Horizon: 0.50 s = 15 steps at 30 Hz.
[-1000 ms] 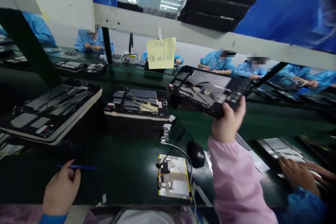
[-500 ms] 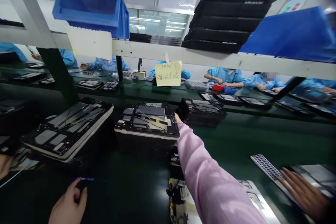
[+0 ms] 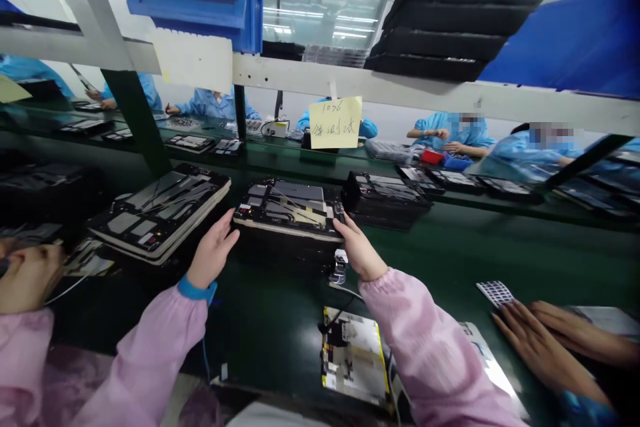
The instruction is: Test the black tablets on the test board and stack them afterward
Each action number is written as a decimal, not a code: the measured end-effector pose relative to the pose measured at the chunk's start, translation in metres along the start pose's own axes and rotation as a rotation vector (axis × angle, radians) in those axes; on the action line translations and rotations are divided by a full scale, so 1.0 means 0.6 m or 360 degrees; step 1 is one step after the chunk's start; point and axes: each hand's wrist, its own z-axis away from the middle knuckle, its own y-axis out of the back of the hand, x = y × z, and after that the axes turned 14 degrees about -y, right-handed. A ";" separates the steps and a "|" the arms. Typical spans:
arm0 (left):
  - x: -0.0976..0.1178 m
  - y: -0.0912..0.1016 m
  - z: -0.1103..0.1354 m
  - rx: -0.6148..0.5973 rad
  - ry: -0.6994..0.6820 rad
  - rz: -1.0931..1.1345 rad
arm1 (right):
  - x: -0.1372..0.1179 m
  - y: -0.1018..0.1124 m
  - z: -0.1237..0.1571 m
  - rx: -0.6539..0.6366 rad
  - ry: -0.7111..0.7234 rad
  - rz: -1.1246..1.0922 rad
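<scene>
In front of me is a stack of opened-up tablets, its top tablet (image 3: pixel 287 203) showing grey battery cells and ribbon cables. My right hand (image 3: pixel 361 247) grips the right end of that tablet, with the thumb on its near edge and the other fingers partly hidden behind. At the left end, my left hand (image 3: pixel 213 253) reaches the corner with fingers stretched and thumb apart. Whether its fingertips touch the edge is hard to tell. A blue band circles my left wrist. Below my right hand lies a small metallic part (image 3: pixel 339 267) with a cable.
Stacks of opened tablets stand left (image 3: pixel 163 213) and right (image 3: pixel 387 197). An opened panel with yellow edges (image 3: pixel 355 353) lies nearer me. Co-workers' hands are at the left (image 3: pixel 35 273) and right (image 3: pixel 545 340), the latter by a white gridded strip (image 3: pixel 495 292). A shelf beam (image 3: pixel 280 77) crosses overhead.
My left hand has risen from the near tabletop to the top tablet's left end. My right hand has come to its near right corner. The view has shifted; the right co-worker now shows two hands.
</scene>
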 end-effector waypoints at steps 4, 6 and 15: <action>-0.002 -0.016 -0.021 0.0054 -0.0063 0.0195 | -0.012 -0.003 0.030 0.0017 -0.0167 -0.0212; 0.002 -0.018 0.000 0.0084 -0.0151 0.0323 | -0.018 0.002 0.057 0.0094 -0.0124 -0.0234; 0.035 0.006 0.213 -0.0061 0.0274 0.0121 | 0.003 0.039 0.355 0.0309 -0.0304 -0.0111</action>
